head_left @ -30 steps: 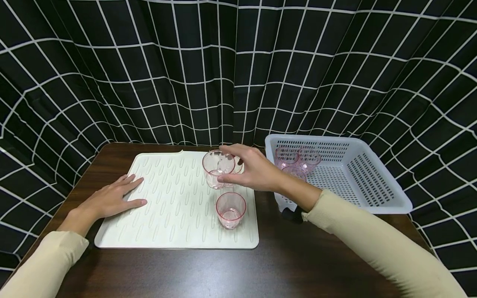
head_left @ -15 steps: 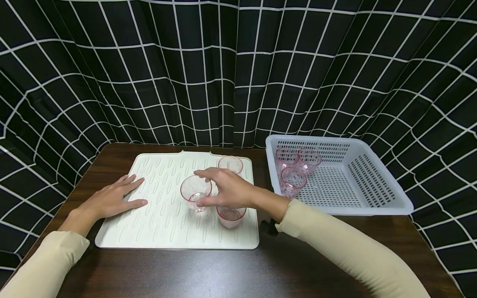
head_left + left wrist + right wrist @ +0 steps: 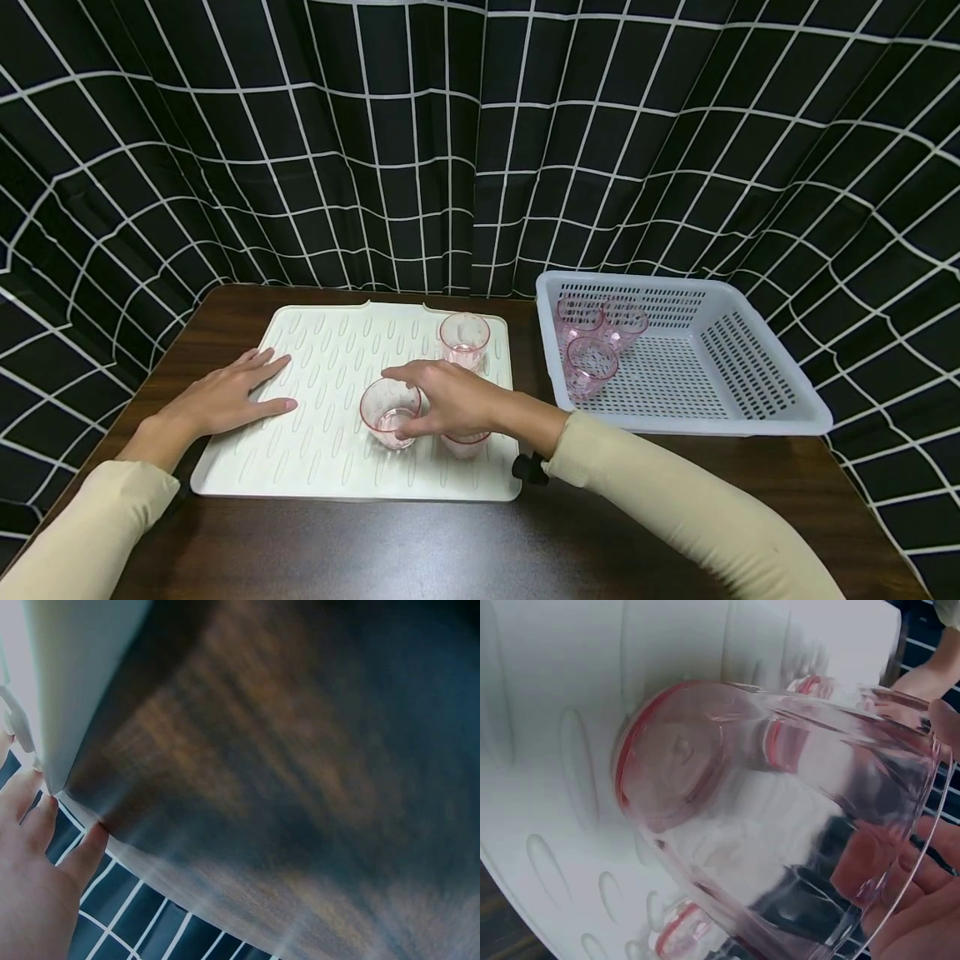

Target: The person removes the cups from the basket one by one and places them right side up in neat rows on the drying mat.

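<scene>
My right hand (image 3: 453, 396) grips a clear pink-tinted drinking glass (image 3: 388, 417) near its rim, thumb at the front. The glass stands upright over the white ribbed drying mat (image 3: 322, 400); whether its base touches cannot be told for sure. In the right wrist view, fingers of the right hand (image 3: 919, 900) curl about the rim of that glass (image 3: 742, 817). One more glass (image 3: 465, 333) stands behind the hand on the mat. Another glass (image 3: 465, 450) is partly hidden under the hand. On the mat's left edge my left hand (image 3: 213, 400) rests flat, fingers spread.
A pale blue-grey perforated basket (image 3: 772, 408) sits at the right of the dark wooden table (image 3: 352, 546). Several similar glasses, among them one near glass (image 3: 591, 367), stand in its left end. A black curtain (image 3: 420, 150) with white grid lines hangs behind.
My right hand has brought its glass leftward and toward me, then lower to the mat, uncovering the rear glass and covering part of the front one. The left hand stays put.
</scene>
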Demonstrator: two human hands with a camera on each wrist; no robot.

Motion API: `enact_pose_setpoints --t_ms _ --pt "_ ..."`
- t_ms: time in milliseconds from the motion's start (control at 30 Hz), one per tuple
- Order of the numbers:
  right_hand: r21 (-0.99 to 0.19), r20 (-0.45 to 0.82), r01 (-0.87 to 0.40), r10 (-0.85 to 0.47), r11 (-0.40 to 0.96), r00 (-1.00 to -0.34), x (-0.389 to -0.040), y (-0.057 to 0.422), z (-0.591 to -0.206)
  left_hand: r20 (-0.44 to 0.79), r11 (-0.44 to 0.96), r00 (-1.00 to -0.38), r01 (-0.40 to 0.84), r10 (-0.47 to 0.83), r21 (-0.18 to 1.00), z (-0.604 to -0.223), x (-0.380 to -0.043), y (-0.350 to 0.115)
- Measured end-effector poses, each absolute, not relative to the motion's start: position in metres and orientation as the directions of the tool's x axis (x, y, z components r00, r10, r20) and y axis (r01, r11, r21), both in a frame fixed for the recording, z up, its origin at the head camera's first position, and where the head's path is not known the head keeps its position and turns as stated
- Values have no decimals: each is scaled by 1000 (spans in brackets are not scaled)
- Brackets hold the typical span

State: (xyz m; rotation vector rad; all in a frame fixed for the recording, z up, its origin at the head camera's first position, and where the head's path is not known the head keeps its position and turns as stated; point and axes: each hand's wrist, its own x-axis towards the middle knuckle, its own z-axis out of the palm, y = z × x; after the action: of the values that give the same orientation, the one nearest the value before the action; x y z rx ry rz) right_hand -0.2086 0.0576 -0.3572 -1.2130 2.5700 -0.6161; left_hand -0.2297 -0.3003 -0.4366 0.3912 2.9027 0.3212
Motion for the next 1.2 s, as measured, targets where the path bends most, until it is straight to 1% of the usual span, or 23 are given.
enact_pose_setpoints --t_ms 200,333,467,567,667,800,1033,1200 --pt "-482 -56 -681 -794 552 -605 -210 58 -356 -165 942 -946 238 280 237 -437 -229 -302" --pt "-496 -55 -677 -798 544 -600 -211 61 -346 -165 941 -945 239 282 239 -437 -227 -303" --pt "-509 -13 -669 -783 541 -622 -217 68 -327 -162 939 -945 240 284 246 -438 -227 -303" --pt "-514 48 -677 -770 526 -636 -224 78 -314 -162 939 -945 240 284 244 -438 -229 -304" --pt "-536 107 -665 -739 521 -665 -234 91 -305 -161 940 -946 240 283 242 -438 -230 -303" --pt "-574 157 -620 -671 535 -725 -246 115 -297 -161 940 -945 243 286 240 -437 -231 -303" --pt "-601 159 -523 -551 604 -819 -261 166 -287 -163 940 -944 245 287 238 -436 -230 -303" --pt "-607 152 -434 -439 666 -885 -271 208 -286 -152 937 -944 250 292 244 -436 -231 -301"
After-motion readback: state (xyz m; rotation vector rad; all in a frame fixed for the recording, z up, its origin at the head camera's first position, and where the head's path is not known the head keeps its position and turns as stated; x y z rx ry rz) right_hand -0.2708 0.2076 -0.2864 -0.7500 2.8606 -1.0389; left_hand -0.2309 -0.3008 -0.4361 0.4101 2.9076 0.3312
